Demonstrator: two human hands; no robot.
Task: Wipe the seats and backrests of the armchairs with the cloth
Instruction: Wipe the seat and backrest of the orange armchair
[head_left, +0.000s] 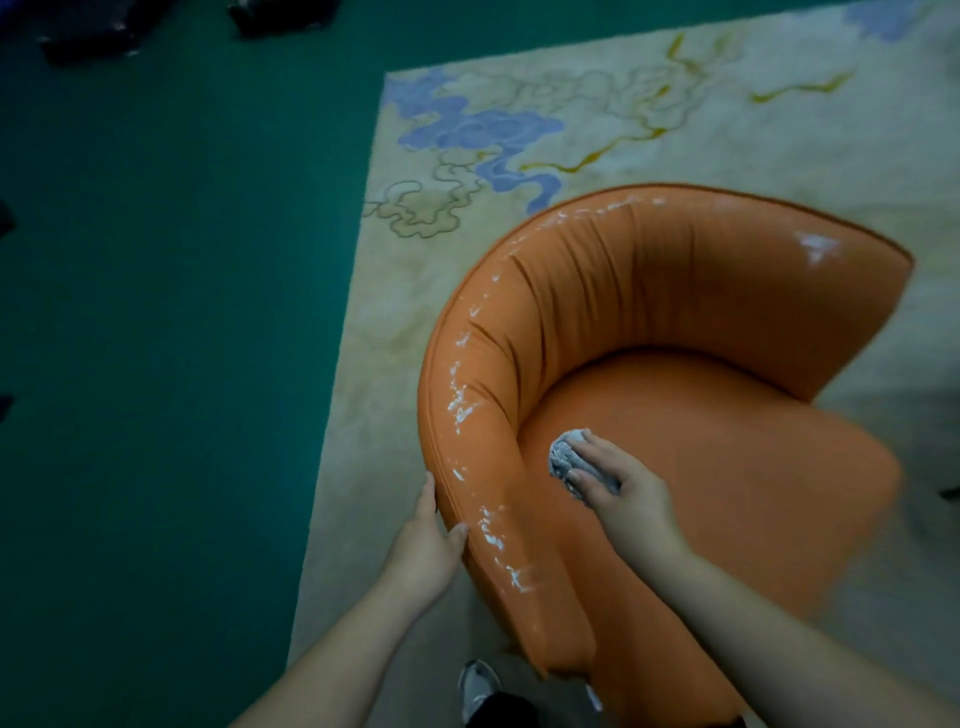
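While the right hand (618, 483) presses down on the seat (701, 457) of the orange armchair (649, 291), the grey cloth (569, 460) lies bunched beneath its fingers (584, 475), which curl over the cloth and hold it against the upholstery near the inner curve of the backrest (597, 291). Only the front of the cloth shows past the fingertips (the rest is hidden under the palm). Well apart from the cloth, the left hand (426, 545) grips the outer rim of the backrest, thumb on the padded top edge and fingers around the outside. Pale glossy streaks run along the top of the backrest between the two hands and onward round the curve. Below, the armchair stands on a cream rug (649, 104) with blue and yellow patterns, beside green carpet (182, 312); a grey shoe (478, 686) shows at the bottom edge.
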